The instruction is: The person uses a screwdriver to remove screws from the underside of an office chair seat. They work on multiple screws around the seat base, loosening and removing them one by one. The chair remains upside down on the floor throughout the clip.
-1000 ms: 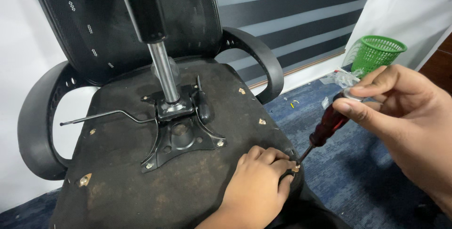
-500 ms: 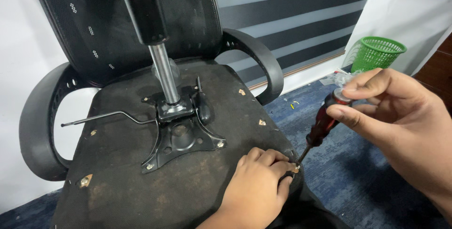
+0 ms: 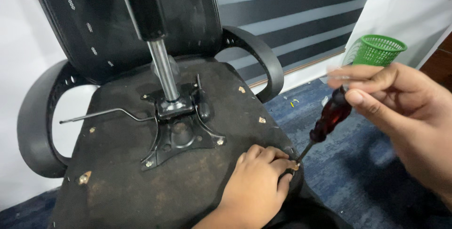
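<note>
An upturned office chair fills the left and centre of the frame, its seat underside (image 3: 155, 182) facing up. At the lower centre, the left hand (image 3: 256, 186) rests on the seat's right edge, fingers curled, with thumb and forefinger pinching a small brass-coloured screw (image 3: 295, 166) at the rim. The right hand (image 3: 405, 111), at the right of the frame, is closed around the top of a screwdriver (image 3: 327, 120) with a dark red translucent handle; thumb and fingers wrap the handle's end. The screwdriver slants down and to the left, and its thin metal tip meets the screw just beside the left fingertips.

In the middle of the seat a black metal plate (image 3: 181, 137) with four arms is fixed on with screws. A shiny gas cylinder (image 3: 162, 71) rises from it toward the upper left of the frame, its upper part a black tube. A thin bent lever (image 3: 101, 114) runs from the plate to the left. Black armrests (image 3: 256, 54) curve on either side of the seat, and the mesh backrest (image 3: 94, 26) stands behind at the top.

At the upper right a green basket (image 3: 376, 50) sits on the blue carpet (image 3: 348, 177) near a white wall. Striped blinds (image 3: 282, 17) cover the top centre.
</note>
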